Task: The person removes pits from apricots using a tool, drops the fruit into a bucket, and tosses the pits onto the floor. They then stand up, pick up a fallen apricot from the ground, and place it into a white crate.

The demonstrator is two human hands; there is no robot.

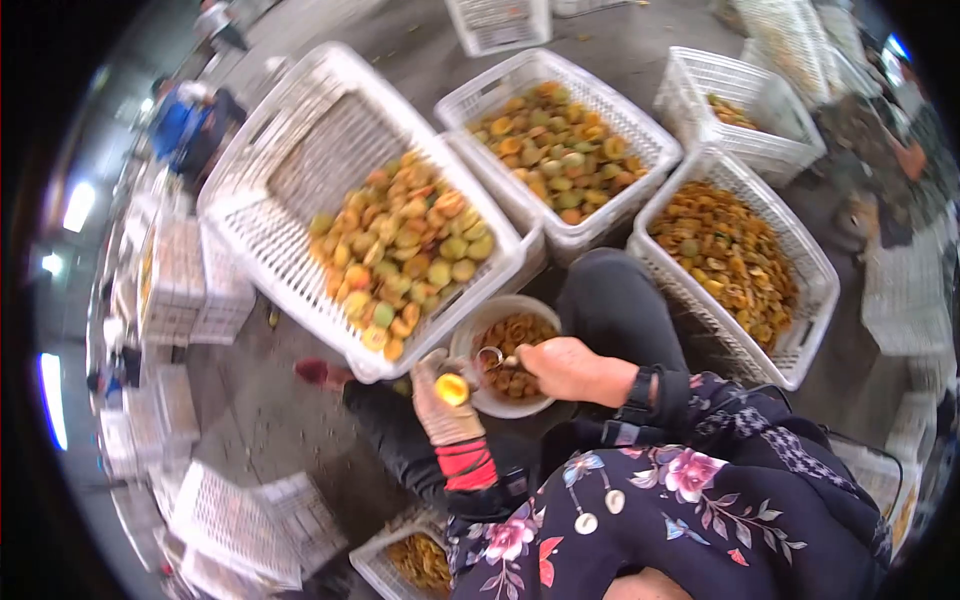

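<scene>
"What have you got on the hands?"

"On my feed the left hand [440,405], in a pale glove with a red band [467,462] at the wrist, is curled round a halved fruit [452,389], its yellow cut face turned up to me. The right hand [568,367] is bare and closed round the handle of a ring-ended tool [489,357]."

"Is the tool touching the fruit?"

"No, I see the ring just to the right of the fruit and a little farther off, over the white bucket [505,407] between the person's legs. Brown pieces [520,330] fill much of the bucket; I can't make out each one."

"And around it?"

"Far and left of the bucket, I have a big white crate [270,260], its fruit heaped toward the near right end, while the far left part of its floor shows bare. Beyond it to the right, another crate [610,220] holds green and orange fruit. Right of the person's knee, a third crate [695,310] is filled with orange pieces. A smaller lot sits in a near crate [375,575], low in my view."

"Anyone else?"

"A person in blue [180,125], far left, well apart."
</scene>
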